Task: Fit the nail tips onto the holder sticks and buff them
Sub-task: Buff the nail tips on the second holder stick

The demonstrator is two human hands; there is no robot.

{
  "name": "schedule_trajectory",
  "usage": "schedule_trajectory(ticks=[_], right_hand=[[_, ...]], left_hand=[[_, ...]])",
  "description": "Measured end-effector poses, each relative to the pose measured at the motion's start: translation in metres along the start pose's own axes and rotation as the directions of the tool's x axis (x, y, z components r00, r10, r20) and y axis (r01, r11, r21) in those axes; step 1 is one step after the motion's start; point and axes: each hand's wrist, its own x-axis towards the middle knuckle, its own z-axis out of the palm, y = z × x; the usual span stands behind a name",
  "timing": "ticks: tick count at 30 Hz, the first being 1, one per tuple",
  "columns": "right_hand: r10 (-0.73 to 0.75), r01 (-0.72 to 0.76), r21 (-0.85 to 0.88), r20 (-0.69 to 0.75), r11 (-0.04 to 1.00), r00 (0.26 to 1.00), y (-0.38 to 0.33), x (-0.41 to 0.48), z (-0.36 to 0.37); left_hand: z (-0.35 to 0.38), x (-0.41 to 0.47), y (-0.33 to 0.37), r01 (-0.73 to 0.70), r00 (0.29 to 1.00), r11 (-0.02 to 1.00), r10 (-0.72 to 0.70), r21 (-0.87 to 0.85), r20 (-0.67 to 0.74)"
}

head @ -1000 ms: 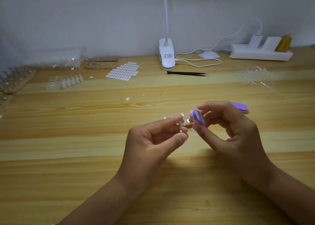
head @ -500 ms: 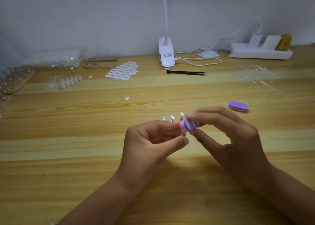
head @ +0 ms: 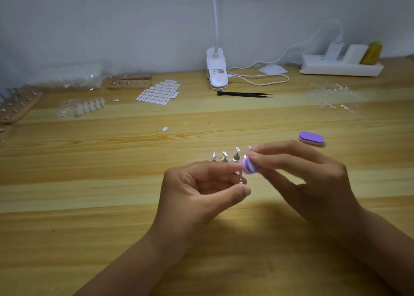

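My left hand (head: 201, 190) pinches a thin clear holder stick (head: 240, 178) between thumb and forefinger; its top end is hidden behind the buffer. My right hand (head: 309, 183) grips a small purple-and-pink buffer block (head: 248, 167) and presses it against the top of that stick. Just behind my fingers, several holder sticks with nail tips (head: 225, 156) stand in a row on the table. A second purple buffer block (head: 311, 138) lies on the wood to the right.
A sheet of white adhesive tabs (head: 159, 92), black tweezers (head: 244, 94), a white clip lamp (head: 216, 71) with cable and a power strip (head: 340, 66) sit at the back. Clear nail tips (head: 85, 107) and wooden stick racks (head: 18, 107) lie at left; clear sticks (head: 331, 96) at right.
My right hand has dropped slightly and turned the buffer block, rubbing it back and forth over the stick's top. My left hand has stayed almost still with the stick.
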Motion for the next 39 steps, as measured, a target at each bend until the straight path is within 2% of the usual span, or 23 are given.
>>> schedule_trajectory(ticks=[3, 5, 7, 10, 12, 14, 16, 19, 21, 25, 29, 36, 39], right_hand=[[0.033, -0.030, 0.046, -0.057, 0.998, 0.998, 0.000, 0.002, -0.003], [-0.040, 0.042, 0.078, -0.026, 0.996, 0.999, -0.005, 0.000, 0.000], [-0.107, 0.106, 0.024, 0.036, 0.994, 0.994, -0.004, -0.003, -0.001], [-0.068, 0.068, -0.053, 0.004, 0.996, 0.998, 0.004, -0.001, -0.004], [-0.060, 0.060, -0.014, -0.042, 0.998, 0.997, 0.001, -0.001, -0.003], [-0.106, 0.106, 0.029, -0.010, 0.994, 0.994, -0.004, -0.005, 0.000], [-0.141, 0.142, -0.023, 0.032, 0.990, 0.989, -0.003, -0.006, -0.001], [-0.075, 0.071, -0.096, -0.043, 0.993, 0.996, 0.005, -0.002, -0.004], [-0.077, 0.072, -0.055, -0.079, 0.996, 0.994, 0.000, -0.002, -0.002], [-0.162, 0.161, -0.065, -0.006, 0.985, 0.987, -0.004, -0.005, -0.001], [-0.115, 0.112, -0.049, -0.065, 0.993, 0.991, -0.004, -0.004, 0.000], [-0.072, 0.070, -0.018, -0.082, 0.997, 0.994, -0.004, -0.003, 0.003], [-0.109, 0.111, 0.015, -0.076, 0.994, 0.991, -0.008, -0.005, 0.007]], left_hand=[[0.001, 0.002, 0.000, 0.020, 1.000, 1.000, -0.020, -0.016, -0.005], [-0.001, 0.002, -0.001, 0.015, 1.000, 1.000, -0.015, -0.015, 0.015], [-0.001, 0.001, 0.000, 0.006, 0.999, 1.000, -0.005, -0.021, 0.049], [-0.002, 0.002, 0.000, 0.047, 0.998, 0.998, -0.045, -0.045, 0.041], [-0.002, 0.003, 0.000, 0.057, 0.997, 0.997, -0.055, -0.059, 0.048], [-0.003, 0.003, 0.000, 0.045, 0.996, 0.996, -0.039, -0.073, 0.079], [-0.003, 0.002, 0.001, 0.038, 0.994, 0.996, -0.029, -0.080, 0.109], [-0.002, 0.003, 0.001, 0.078, 0.995, 0.992, -0.071, -0.100, 0.071], [-0.002, 0.004, 0.002, 0.078, 0.995, 0.991, -0.070, -0.106, 0.069], [-0.003, 0.002, 0.006, 0.046, 0.992, 0.994, -0.033, -0.102, 0.123], [-0.004, 0.002, 0.008, 0.054, 0.993, 0.992, -0.042, -0.113, 0.108], [-0.004, 0.003, 0.007, 0.044, 0.996, 0.993, -0.036, -0.105, 0.076], [-0.004, 0.003, 0.008, 0.016, 0.996, 0.996, -0.008, -0.089, 0.090]])
